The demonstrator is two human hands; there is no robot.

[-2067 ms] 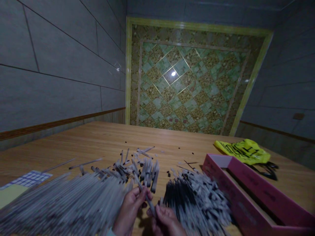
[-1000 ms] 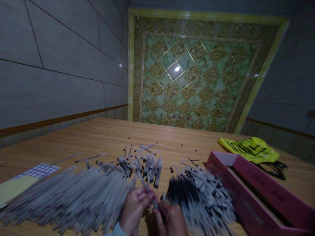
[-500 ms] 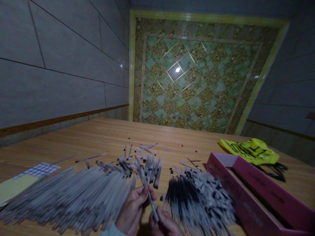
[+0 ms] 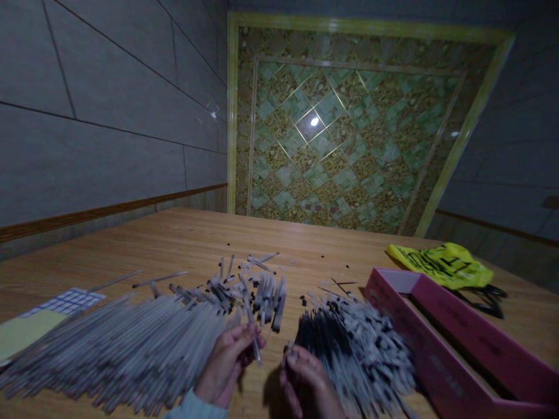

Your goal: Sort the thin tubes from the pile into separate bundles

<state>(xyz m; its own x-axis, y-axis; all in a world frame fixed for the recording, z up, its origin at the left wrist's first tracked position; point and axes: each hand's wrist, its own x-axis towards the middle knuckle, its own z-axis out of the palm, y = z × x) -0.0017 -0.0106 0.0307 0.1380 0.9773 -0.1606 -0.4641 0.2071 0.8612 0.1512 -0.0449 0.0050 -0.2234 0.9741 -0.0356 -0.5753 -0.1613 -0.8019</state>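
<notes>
My left hand (image 4: 225, 364) is closed on a thin grey pen tube (image 4: 253, 331) that points up and away over the wooden table (image 4: 183, 238). My right hand (image 4: 305, 378) is a little to the right, fingers curled at the near edge of a heap of dark-filled refills (image 4: 353, 349); whether it holds one is hidden. A big pile of grey tubes (image 4: 117, 349) lies to the left of my left hand. A smaller cluster of tubes (image 4: 262, 294) lies just beyond both hands.
A long pink box (image 4: 454, 343) stands open at the right. Behind it lie a yellow plastic bag (image 4: 441, 265) and black scissors (image 4: 489, 299). A yellow and white sheet (image 4: 39, 317) lies at the far left. Small black bits (image 4: 323, 262) dot the table.
My hands have drawn apart: the right hand let go of the tube's lower end and moved to the refill heap. My left hand keeps the tube, now higher.
</notes>
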